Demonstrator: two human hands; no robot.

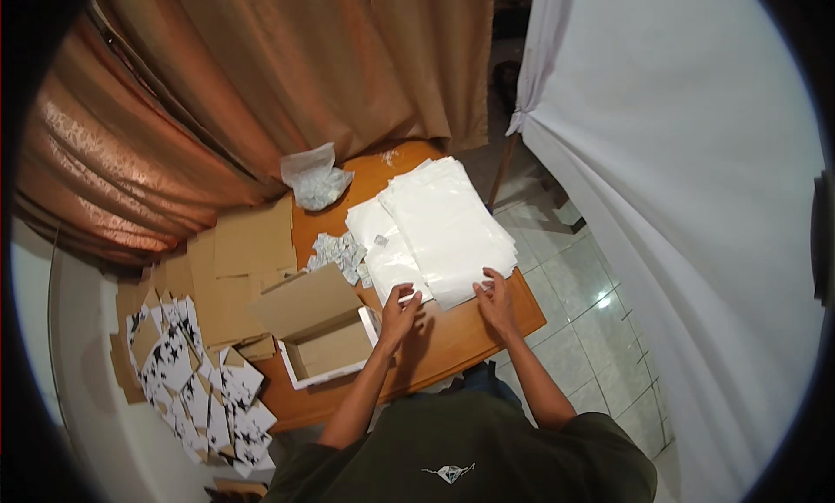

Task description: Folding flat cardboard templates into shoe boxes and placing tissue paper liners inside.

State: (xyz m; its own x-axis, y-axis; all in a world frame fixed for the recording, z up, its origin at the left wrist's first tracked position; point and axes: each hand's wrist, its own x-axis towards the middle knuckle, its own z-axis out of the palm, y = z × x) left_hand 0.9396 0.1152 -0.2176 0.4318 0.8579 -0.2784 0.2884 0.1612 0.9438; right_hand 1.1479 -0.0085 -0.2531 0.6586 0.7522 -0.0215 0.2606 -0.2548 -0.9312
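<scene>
The glossy white sheets (452, 224) lie in two overlapping piles on the right part of the wooden counter (526, 307), the right pile lapping over the left one. The step in hand appears to be squaring or picking at their near edges. The left hand (398, 318) is at the left pile's near edge, its fingers loosely curled and apart, with nothing seen between them. The right hand (496, 310) is at the right pile's near corner, fingers bent; from this height I cannot tell whether they pinch a sheet. The next move seems to call for a light, flat grip, as thin, slick sheets could slide or come up several together. A small grey packet (381, 240) rests on the left pile. Leftward are a heap of small packets (335, 252), an open box (335, 346) and a clear bag (320, 188); farther out lie flat brown cardboard (252, 238) and star-printed pieces (178, 372)
</scene>
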